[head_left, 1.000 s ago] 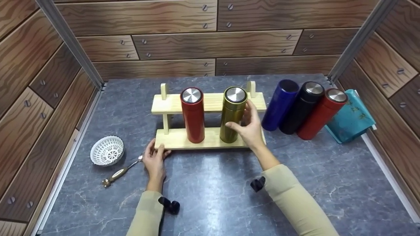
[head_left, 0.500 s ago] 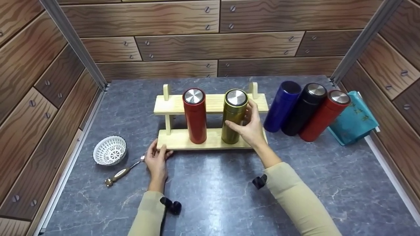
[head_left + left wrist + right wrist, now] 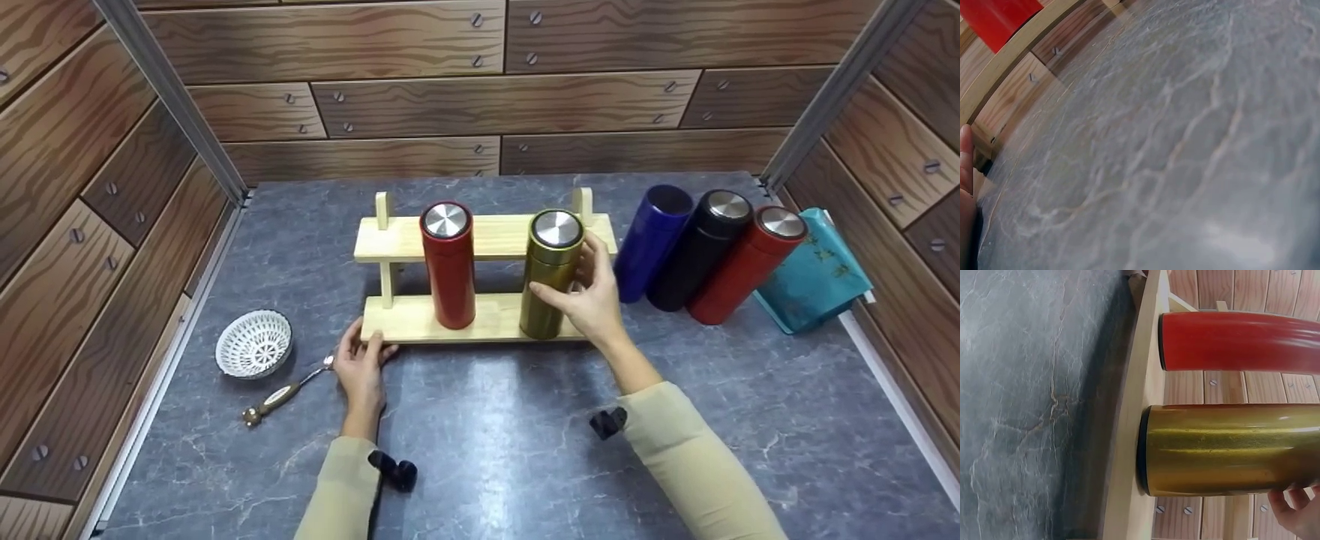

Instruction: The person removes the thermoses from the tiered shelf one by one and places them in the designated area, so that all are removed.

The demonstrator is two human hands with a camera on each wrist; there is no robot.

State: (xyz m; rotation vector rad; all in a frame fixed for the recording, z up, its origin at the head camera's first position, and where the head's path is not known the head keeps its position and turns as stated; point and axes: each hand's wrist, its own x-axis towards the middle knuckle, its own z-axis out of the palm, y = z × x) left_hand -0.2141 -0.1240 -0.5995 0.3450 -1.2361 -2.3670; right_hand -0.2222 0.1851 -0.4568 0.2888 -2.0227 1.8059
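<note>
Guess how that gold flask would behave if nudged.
Being tall and narrow, the gold flask would probably tip if pushed near its top. Its smooth, shiny side looks somewhat slippery, and its round body would likely roll once lying down.

Glossy gold bottle [image 3: 549, 300], smooth wooden rack [image 3: 499, 241] on my feed.
I see a shiny metal lid [image 3: 557, 228], marble-look worktop [image 3: 480, 435].

Gold flask [image 3: 553, 270], with right grip [image 3: 596, 304], farther right and nearer the stand's front [image 3: 491, 319]
</note>
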